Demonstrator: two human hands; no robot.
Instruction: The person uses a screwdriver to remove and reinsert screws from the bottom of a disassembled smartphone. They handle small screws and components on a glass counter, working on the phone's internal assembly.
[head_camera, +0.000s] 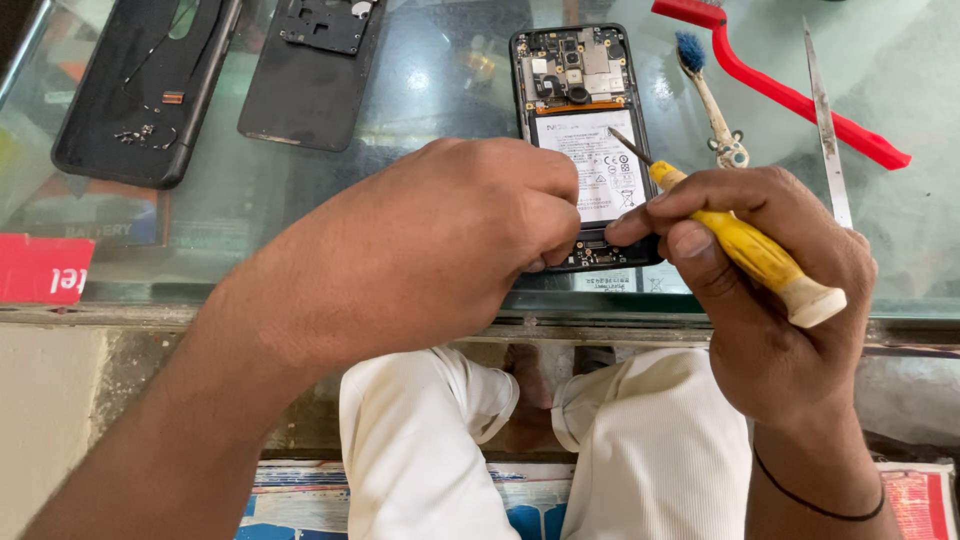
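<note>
At table centre, left hand (440, 240) fingers curl down to steady the opened smartphone (585, 140), while right hand (760, 280) at 3 o'clock pinches a yellow-handled screwdriver (740, 240), tip over the battery (595, 165).

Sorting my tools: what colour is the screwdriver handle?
Yellow, with a pale cream end cap, on the screwdriver in the right hand; head view.

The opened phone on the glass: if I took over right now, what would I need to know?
Left hand: closed over the lower end of the opened phone, steadying it on the glass table.
Right hand: grips a yellow-handled screwdriver, tip resting over the battery.
Done: back cover and inner plate are off, lying upper left.
Left: board and battery are in the frame.
Nearby: small brush, red tool, metal blade.
</note>
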